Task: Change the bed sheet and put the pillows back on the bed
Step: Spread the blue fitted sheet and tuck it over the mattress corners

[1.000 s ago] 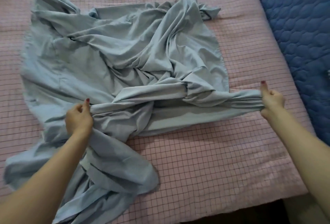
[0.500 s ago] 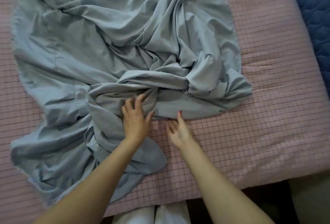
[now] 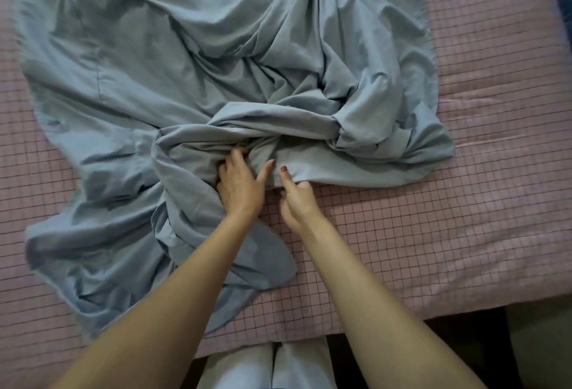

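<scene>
Bed sheet: thin grey-blue woven cloth, matt w/ faint sheen on the folds, smooth but heavily creased. Mattress cover: pink cloth, matt, quilted feel, dark thin grid lines printed or stitched, can't tell which. Trousers: pale cloth, smooth, matt.

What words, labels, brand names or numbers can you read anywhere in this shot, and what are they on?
None: no readable text anywhere.
The crumpled blue sheet is plain, with no tag or label in view.
The pink bed cover carries only a dark grid pattern, no letters or numbers.
The left hand and right hand, both at the sheet's edge, cover no visible print.
</scene>
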